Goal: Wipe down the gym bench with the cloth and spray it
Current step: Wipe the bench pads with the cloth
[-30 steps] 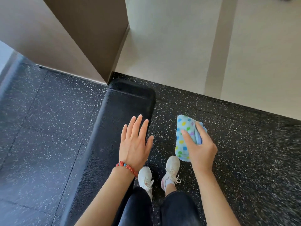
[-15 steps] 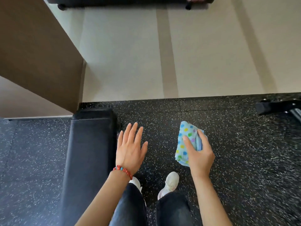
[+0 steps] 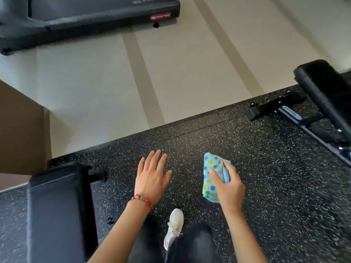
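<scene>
Now my open left hand (image 3: 152,179) has left the bench surface (image 3: 57,211) at lower left, right fingers (image 3: 214,174) gripping the cloth (image 3: 210,177); wiping paused.

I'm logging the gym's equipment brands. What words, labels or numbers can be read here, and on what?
None can be read for certain.
Treadmill, red label: white lettering, too blurred to read.
Treadmill deck, pale lettering: too blurred to read.
Bench frame on the right, bluish sticker: too small to read.

Both forearms are bare, no sleeves. A red beaded bracelet (image 3: 142,201) with turquoise beads circles the left wrist, centre frame. Dark trousers (image 3: 190,245) and a white lace-up sneaker (image 3: 174,225) show at the bottom.
</scene>
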`<state>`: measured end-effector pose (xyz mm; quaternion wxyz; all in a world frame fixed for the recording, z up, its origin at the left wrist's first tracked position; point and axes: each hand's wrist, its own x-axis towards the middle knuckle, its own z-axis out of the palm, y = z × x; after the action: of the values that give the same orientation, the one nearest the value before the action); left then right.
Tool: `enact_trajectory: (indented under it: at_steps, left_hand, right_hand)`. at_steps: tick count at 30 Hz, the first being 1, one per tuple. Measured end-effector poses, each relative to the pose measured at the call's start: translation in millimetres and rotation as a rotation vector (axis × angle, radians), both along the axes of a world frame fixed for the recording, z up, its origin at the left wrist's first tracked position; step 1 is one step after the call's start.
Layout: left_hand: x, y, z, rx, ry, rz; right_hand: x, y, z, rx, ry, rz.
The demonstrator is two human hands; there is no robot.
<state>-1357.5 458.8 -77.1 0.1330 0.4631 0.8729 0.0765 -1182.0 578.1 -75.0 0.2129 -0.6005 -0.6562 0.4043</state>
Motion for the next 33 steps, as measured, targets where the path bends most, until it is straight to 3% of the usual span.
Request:
enact_trajectory:
  at_steps: [9, 24, 33]
  left_hand:
    - [-6.8, 97.8, 2.5, -0.035, 0.000, -0.176]
    - [-96.6, 302.7, 18.4, 0.059, -0.017, -0.431]
    - [-82.1, 406.8, 18.5, 0.037, -0.039, -0.534]
  right_hand:
    - [11.1, 61.6, -0.8, -0.057, -0.001, -0.174]
    - [-77.5, 211.8, 15.3, -0.044, 0.046, -0.330]
    - [-56.9, 301.3, 8.5, -0.045, 0.040, -0.436]
